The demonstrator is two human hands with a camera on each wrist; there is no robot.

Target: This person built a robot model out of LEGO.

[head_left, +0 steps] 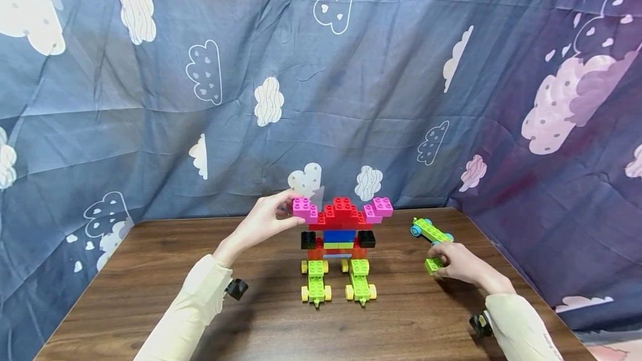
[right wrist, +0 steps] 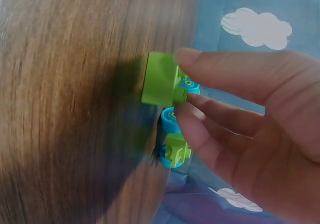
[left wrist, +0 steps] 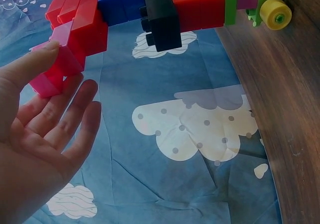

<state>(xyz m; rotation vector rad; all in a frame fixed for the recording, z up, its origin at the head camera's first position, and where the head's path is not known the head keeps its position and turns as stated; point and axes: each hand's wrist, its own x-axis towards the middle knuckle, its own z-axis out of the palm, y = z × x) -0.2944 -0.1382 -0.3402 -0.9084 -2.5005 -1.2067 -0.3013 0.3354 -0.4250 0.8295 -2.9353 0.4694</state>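
Note:
A figure built of toy bricks stands at the middle of the table, with red bricks (head_left: 343,216) on top and a blue brick (head_left: 339,236) in its body. Two green bases with yellow wheels, one left (head_left: 316,286) and one right (head_left: 360,286), carry it. My left hand (head_left: 261,219) pinches the pink brick (left wrist: 49,83) at the figure's left tip between thumb and fingers. Over to the right, my right hand (head_left: 460,263) holds a loose green brick (right wrist: 161,79) by its edge, low over the wood. Its fingertips cover part of the brick's studded side.
Just behind the right hand lies a green wheeled base (head_left: 432,231) with blue wheels. Black bricks, left (head_left: 308,240) and right (head_left: 366,238), jut from the figure's sides. A cloud-patterned cloth (head_left: 331,144) hangs behind the wooden table (head_left: 401,322) and along its sides.

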